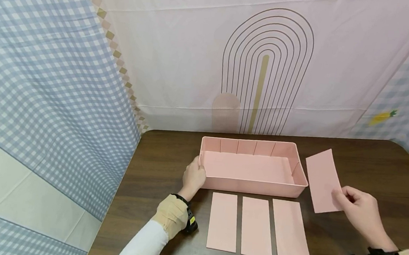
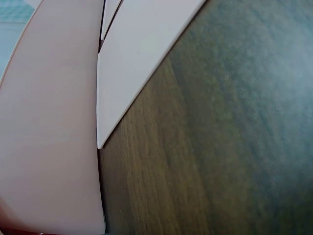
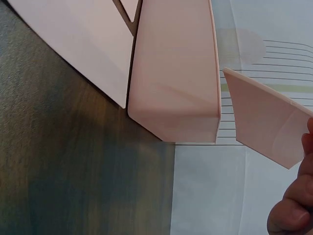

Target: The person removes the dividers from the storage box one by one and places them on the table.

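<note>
A shallow pink rectangular box (image 1: 250, 186) lies on the table, its back inner wall marked with vertical grooves. My left hand (image 1: 194, 177) grips the box's left end; in the left wrist view only the box's side wall (image 2: 49, 117) shows and the hand is nearly hidden. Just right of the box, my right hand (image 1: 362, 210) pinches the lower right corner of a flat pink divider panel (image 1: 320, 179). That panel is raised and tilted, apart from the box. In the right wrist view, curled fingers (image 3: 298, 196) hold the panel's edge.
Three similar pink panels, left (image 1: 223, 222), middle (image 1: 257, 228) and right (image 1: 291, 231), lie flat side by side in front of the box. Behind the dark wooden table (image 1: 160, 156) hangs a patterned cloth (image 1: 181, 58). Checked fabric (image 1: 65, 67) hangs at the left.
</note>
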Demonstrator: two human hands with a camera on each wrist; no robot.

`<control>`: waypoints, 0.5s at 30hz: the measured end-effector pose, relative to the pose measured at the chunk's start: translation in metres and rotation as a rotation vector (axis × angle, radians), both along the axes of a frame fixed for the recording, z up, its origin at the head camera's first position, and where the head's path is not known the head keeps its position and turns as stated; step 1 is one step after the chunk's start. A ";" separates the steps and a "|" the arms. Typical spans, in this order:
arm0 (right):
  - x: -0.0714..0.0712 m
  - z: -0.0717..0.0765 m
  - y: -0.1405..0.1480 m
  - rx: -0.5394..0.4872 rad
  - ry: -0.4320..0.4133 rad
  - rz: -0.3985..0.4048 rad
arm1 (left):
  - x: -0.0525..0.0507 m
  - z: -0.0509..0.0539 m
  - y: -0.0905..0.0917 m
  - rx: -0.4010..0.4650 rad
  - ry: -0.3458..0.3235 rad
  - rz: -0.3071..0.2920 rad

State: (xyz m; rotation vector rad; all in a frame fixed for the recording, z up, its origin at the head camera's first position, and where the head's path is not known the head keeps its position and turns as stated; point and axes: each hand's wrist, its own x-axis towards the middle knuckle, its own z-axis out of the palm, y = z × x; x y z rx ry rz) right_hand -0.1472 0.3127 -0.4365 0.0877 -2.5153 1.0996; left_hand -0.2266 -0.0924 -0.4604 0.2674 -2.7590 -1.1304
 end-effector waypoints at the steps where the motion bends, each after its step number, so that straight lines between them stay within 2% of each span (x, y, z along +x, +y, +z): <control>1: -0.002 -0.005 0.004 0.007 0.000 0.003 | 0.000 0.000 0.000 0.001 0.000 0.000; 3: -0.008 -0.022 0.017 0.004 0.000 0.004 | 0.000 0.000 0.000 0.002 0.000 -0.001; 7: -0.027 -0.067 0.048 0.050 0.039 -0.006 | 0.000 0.000 0.000 0.003 0.002 -0.001; 8: -0.031 -0.075 0.053 0.058 0.045 -0.025 | 0.000 0.000 0.000 0.002 0.003 -0.002; 10: -0.032 -0.082 0.057 0.073 0.046 -0.045 | 0.000 0.000 0.000 0.000 0.005 -0.003; 12: -0.024 -0.066 0.047 0.054 0.029 -0.029 | 0.000 0.000 0.000 -0.003 0.006 -0.003; 15: -0.005 -0.027 0.021 0.030 0.003 -0.001 | 0.000 0.000 0.000 -0.005 0.006 -0.002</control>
